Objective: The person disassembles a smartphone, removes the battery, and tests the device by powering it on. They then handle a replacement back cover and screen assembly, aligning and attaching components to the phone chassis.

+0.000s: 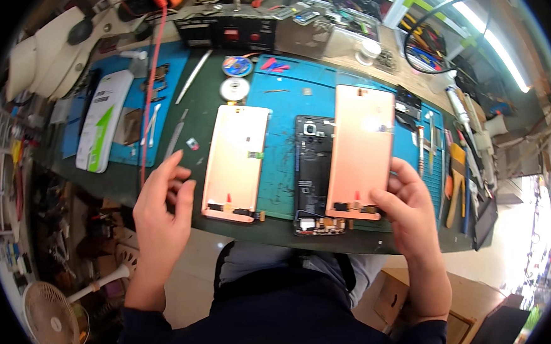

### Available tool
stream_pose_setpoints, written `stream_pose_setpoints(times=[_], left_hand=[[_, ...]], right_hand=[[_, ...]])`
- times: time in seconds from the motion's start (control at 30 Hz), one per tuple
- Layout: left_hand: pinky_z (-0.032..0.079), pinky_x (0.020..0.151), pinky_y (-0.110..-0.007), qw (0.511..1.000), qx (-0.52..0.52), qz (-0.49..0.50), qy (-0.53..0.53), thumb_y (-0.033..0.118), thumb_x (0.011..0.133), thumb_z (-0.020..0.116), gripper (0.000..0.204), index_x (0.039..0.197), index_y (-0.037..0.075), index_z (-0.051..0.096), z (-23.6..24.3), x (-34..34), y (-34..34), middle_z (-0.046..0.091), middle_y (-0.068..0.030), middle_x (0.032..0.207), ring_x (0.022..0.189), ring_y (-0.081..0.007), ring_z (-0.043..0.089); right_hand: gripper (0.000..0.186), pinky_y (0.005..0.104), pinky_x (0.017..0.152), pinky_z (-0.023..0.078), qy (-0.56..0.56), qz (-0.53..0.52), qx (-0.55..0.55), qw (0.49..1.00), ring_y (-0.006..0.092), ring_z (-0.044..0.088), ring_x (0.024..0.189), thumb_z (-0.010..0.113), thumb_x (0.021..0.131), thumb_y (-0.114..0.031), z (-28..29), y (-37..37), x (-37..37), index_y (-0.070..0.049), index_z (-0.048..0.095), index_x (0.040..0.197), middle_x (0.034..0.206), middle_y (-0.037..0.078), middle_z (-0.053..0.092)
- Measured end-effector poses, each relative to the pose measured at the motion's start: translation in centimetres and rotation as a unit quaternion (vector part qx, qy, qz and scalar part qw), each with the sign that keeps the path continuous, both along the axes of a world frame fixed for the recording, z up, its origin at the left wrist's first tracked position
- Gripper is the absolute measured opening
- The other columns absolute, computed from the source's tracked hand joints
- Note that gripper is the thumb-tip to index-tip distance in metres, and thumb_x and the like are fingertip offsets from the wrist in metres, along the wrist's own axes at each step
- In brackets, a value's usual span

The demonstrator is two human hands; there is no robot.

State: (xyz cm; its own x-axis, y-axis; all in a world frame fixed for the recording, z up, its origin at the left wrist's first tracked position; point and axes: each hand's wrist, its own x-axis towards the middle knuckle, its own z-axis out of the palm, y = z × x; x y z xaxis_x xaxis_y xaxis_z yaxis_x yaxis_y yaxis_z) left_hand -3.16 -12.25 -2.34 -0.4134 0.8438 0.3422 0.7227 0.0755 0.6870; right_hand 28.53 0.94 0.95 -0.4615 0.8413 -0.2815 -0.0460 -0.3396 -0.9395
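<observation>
While the right hand point(406, 202) grips one copper panel point(360, 149) | left hand point(163, 206) loosely curled, holding nothing | opened phone point(313, 171) (internals exposed) unclosed | second panel point(235, 160) lies unfitted

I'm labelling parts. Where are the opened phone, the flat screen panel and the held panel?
opened phone point(312, 168), head view, exposed middle.
flat screen panel point(235, 157), head view, copper back.
held panel point(360, 145), head view, its centre; right hand point(407, 208) grips it.

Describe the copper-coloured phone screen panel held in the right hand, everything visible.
The flat rectangular copper-coloured screen panel looks glossy, with glare near its top. Small dark connector parts sit along its lower edge. The right hand grips its lower right corner, holding it lengthwise over the blue work mat, partly covering the opened black phone body.
</observation>
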Motion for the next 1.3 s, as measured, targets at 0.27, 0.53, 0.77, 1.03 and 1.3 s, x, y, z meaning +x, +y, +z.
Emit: stream_pose_setpoints(times=[0.27, 0.53, 0.77, 1.03, 1.3], left_hand=[[0.058, 0.079, -0.029, 0.923, -0.099, -0.243, -0.283, 0.004, 0.096, 0.071, 0.047, 0.141, -0.001, 0.057, 3.3, 5.1, 1.6, 0.069, -0.0118, 0.113, 0.098, -0.0168, 0.070], [0.056, 0.086, -0.029, 0.879, -0.053, -0.309, -0.359, -0.004, 0.093, 0.071, 0.032, 0.125, -0.002, 0.064, 1.5, 9.7, 3.4, 0.068, -0.0078, 0.112, 0.098, -0.0139, 0.068], [0.054, 0.085, -0.027, 0.875, -0.064, -0.283, -0.387, -0.006, 0.095, 0.068, 0.023, 0.118, -0.002, 0.066, 1.9, 10.5, 3.2, 0.069, -0.0049, 0.103, 0.094, -0.0107, 0.066], [0.053, 0.090, -0.027, 0.827, -0.099, -0.271, -0.483, -0.004, 0.100, 0.064, 0.018, 0.118, -0.002, 0.064, 2.4, 10.5, 3.0, 0.067, -0.0042, 0.108, 0.100, -0.0103, 0.065], [0.055, 0.082, -0.029, 0.921, -0.030, -0.281, -0.267, -0.008, 0.092, 0.067, 0.022, 0.113, -0.001, 0.067, 2.0, 10.2, 2.7, 0.068, -0.0083, 0.103, 0.094, -0.0178, 0.068]], right_hand=[[0.042, 0.0337, 0.104, 0.052, 0.051, 0.015, 0.069, 0.996, 0.0189, 0.066, 0.119, 0.058, 0.102, 0.001, 0.3, -1.4, 0.2, 0.001, 0.045, 0.142, 0.129, 0.015, 0.067], [0.039, 0.0315, 0.105, 0.051, 0.135, 0.055, 0.129, 0.981, 0.0168, 0.064, 0.122, 0.055, 0.103, 0.008, 0.1, -3.0, -0.4, 0.000, 0.047, 0.140, 0.128, 0.013, 0.066], [0.041, 0.0317, 0.105, 0.051, 0.132, 0.040, 0.109, 0.984, 0.0163, 0.064, 0.121, 0.056, 0.103, 0.008, -0.3, -3.5, -0.5, 0.000, 0.047, 0.142, 0.126, 0.012, 0.067], [0.042, 0.0312, 0.101, 0.054, 0.100, 0.037, 0.108, 0.988, 0.0151, 0.066, 0.116, 0.058, 0.102, 0.006, 0.2, -3.6, -0.5, 0.000, 0.048, 0.142, 0.123, 0.011, 0.068], [0.034, 0.0307, 0.098, 0.054, 0.080, 0.016, 0.166, 0.983, 0.0147, 0.068, 0.113, 0.061, 0.100, 0.007, -0.3, -4.0, -0.3, 0.000, 0.055, 0.133, 0.119, 0.008, 0.070]])
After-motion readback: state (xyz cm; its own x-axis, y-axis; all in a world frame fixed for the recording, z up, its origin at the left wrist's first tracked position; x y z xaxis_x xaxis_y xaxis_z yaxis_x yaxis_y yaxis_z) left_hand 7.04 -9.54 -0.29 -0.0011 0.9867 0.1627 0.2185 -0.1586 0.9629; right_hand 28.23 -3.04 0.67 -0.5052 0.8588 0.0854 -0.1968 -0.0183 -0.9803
